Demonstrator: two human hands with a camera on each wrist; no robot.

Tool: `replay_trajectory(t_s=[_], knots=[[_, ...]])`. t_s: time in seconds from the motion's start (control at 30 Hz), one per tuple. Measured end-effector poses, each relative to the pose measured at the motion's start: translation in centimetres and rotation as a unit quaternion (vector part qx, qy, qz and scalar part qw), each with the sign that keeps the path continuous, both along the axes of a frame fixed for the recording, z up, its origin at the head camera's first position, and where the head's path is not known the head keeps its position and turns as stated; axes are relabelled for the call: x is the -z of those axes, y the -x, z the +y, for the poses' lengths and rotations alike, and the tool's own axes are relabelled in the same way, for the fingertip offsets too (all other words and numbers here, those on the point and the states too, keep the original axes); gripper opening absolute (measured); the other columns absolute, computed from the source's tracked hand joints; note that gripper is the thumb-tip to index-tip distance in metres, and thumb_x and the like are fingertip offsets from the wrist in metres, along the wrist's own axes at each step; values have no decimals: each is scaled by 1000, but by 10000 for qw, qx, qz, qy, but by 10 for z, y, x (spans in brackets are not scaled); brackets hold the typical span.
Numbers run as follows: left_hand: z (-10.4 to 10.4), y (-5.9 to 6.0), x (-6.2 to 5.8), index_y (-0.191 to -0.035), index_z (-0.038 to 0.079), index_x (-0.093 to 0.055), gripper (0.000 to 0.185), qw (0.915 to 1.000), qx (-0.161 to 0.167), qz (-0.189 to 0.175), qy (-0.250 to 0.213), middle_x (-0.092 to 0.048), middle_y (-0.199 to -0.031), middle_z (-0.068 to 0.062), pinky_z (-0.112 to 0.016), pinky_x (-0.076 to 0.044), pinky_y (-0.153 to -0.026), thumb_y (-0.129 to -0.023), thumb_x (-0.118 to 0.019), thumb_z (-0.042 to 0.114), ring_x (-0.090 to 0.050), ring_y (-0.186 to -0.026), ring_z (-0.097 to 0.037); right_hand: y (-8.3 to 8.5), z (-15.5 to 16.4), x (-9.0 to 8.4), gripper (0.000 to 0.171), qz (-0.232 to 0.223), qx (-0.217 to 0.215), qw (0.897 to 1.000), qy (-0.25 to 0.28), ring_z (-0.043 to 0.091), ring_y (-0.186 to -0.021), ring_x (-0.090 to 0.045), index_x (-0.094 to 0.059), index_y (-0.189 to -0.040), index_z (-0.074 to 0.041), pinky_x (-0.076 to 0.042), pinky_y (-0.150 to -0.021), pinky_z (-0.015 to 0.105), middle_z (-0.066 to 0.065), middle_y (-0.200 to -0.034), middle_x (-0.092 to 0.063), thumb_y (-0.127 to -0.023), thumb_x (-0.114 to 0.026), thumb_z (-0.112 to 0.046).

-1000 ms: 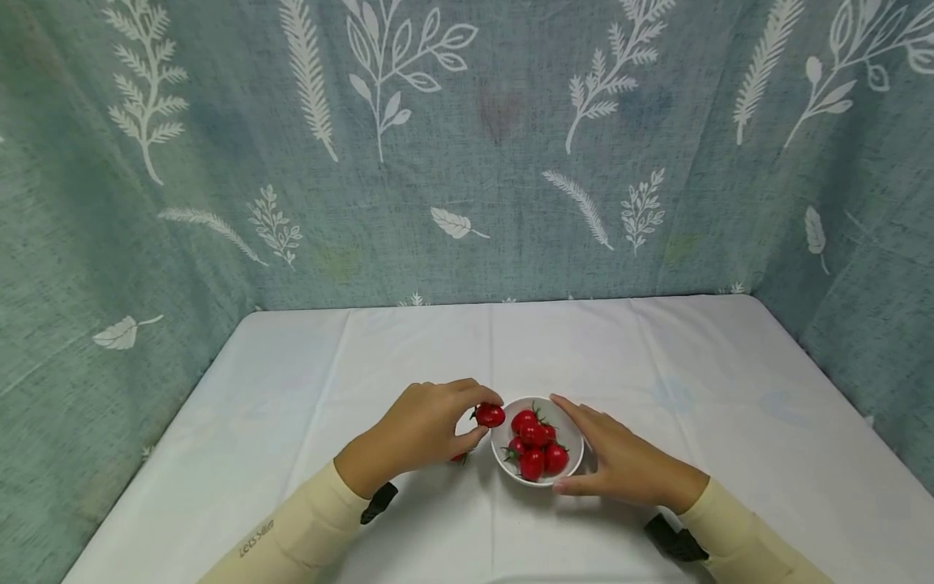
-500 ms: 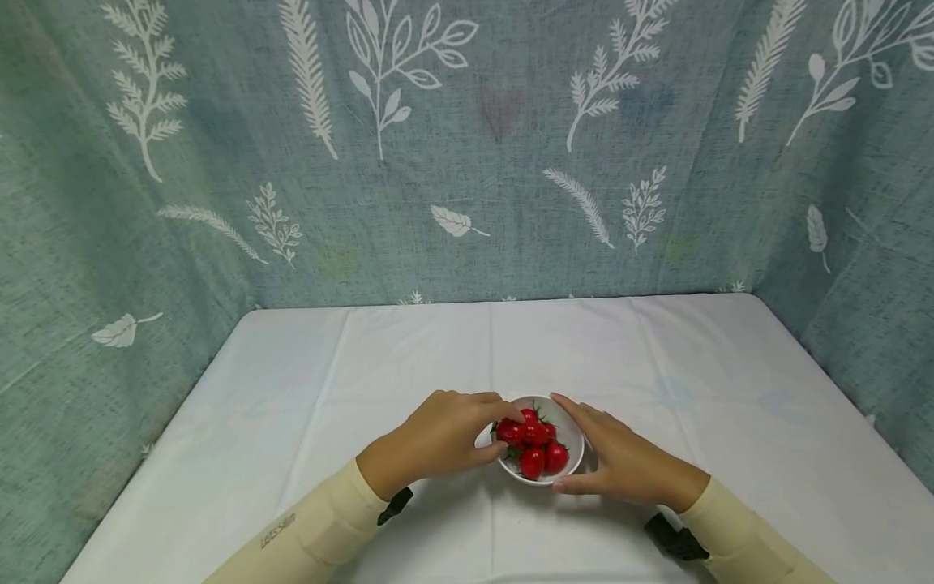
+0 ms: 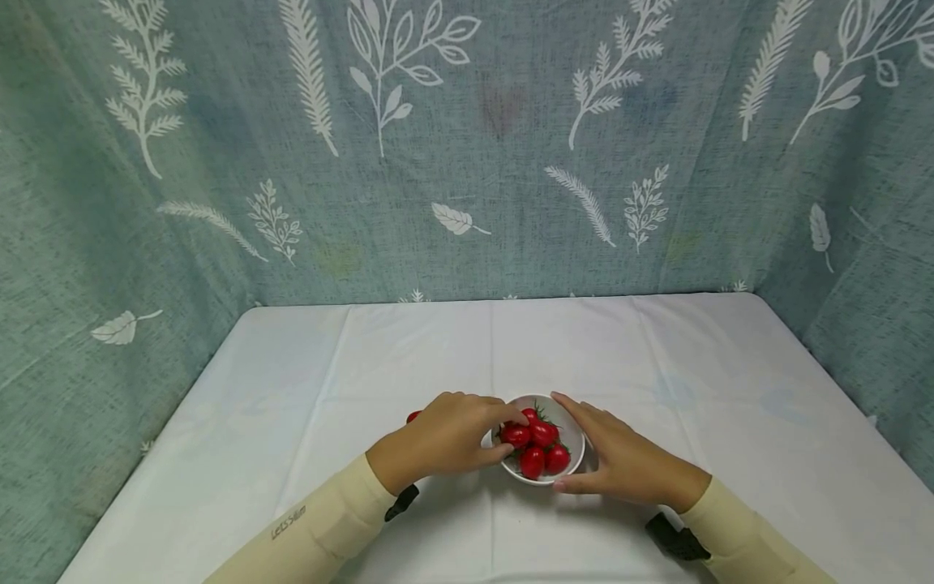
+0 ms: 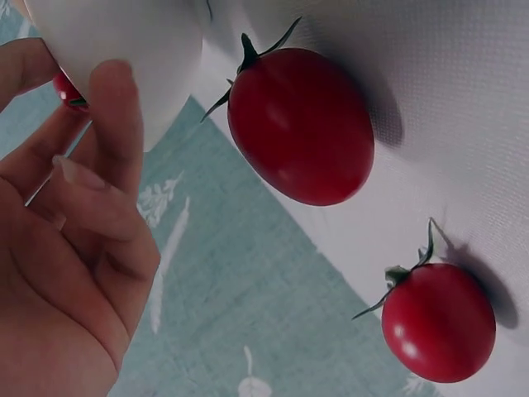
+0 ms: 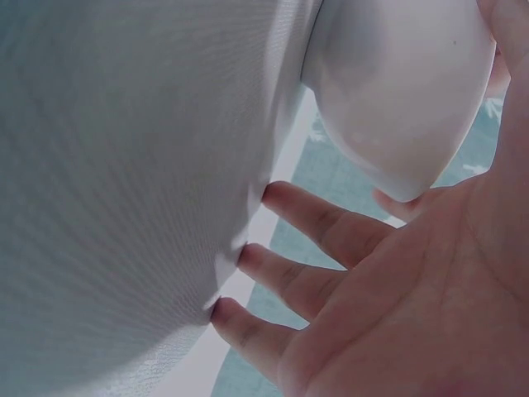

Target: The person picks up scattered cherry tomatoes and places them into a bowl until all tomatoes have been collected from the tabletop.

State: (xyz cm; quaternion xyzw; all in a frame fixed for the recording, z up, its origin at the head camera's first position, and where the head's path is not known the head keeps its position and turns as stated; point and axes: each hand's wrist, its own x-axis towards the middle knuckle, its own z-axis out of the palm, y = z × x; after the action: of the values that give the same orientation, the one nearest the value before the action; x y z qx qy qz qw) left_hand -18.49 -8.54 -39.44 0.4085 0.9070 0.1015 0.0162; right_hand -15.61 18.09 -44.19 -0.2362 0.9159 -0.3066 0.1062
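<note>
A small white bowl holds several red cherry tomatoes with green stems. My left hand reaches over the bowl's left rim. Its thumb and forefinger pinch a cherry tomato low among the others; in the left wrist view only a sliver of this tomato shows beside the bowl. Thumb and forefinger of my right hand hold the bowl around its right side. In the right wrist view, the other fingers are spread with their tips on the tablecloth, below the white bowl wall.
Two loose cherry tomatoes lie on the white cloth in the left wrist view, a nearer tomato and a farther tomato. One tomato peeks out behind my left hand. A green leaf-patterned curtain surrounds the table.
My left hand has carried its cherry tomato rightward from beside the bowl into it, then slightly lower among the other tomatoes. My right hand has stayed at the bowl.
</note>
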Motion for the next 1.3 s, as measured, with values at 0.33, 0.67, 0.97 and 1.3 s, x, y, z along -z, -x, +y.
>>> replay_trajectory(t_s=[0.33, 0.67, 0.97, 1.3], knots=[[0, 2, -1, -123, 27, -70, 33, 9993, -74, -370, -72, -73, -110, 12, -21, -48, -65, -90, -74, 31, -60, -81, -2, 0, 0, 0, 110, -2, 19, 10000, -23, 49, -144, -33, -17, -161, -27, -33, -106, 72, 19, -159, -34, -76, -76, -66], [-14, 0, -8, -133, 29, -64, 43, 9984, -125, -212, -502, -69, -120, 7, -20, -47, -60, -91, -72, 35, -53, -61, 1, 0, -1, -1, 111, 13, 41, 10000, -82, 48, -144, -33, -18, -161, -26, -33, -106, 72, 16, -159, -35, -75, -76, -66], [-40, 2, -13, -131, 29, -64, 39, 9977, -505, -4, -443, -65, -123, 9, -22, -46, -62, -93, -70, 34, -49, -54, 6, 1, 0, 1, 112, 67, 57, 9999, -116, 48, -145, -33, -18, -161, -27, -32, -108, 71, 16, -159, -36, -74, -76, -67], [-58, 1, -1, -125, 27, -68, 40, 9980, -541, -239, -239, -68, -117, 8, -22, -44, -61, -87, -76, 34, -48, -58, 2, 0, 0, 1, 112, 91, 75, 9998, -137, 49, -145, -32, -18, -161, -28, -32, -108, 71, 17, -159, -35, -74, -75, -69]])
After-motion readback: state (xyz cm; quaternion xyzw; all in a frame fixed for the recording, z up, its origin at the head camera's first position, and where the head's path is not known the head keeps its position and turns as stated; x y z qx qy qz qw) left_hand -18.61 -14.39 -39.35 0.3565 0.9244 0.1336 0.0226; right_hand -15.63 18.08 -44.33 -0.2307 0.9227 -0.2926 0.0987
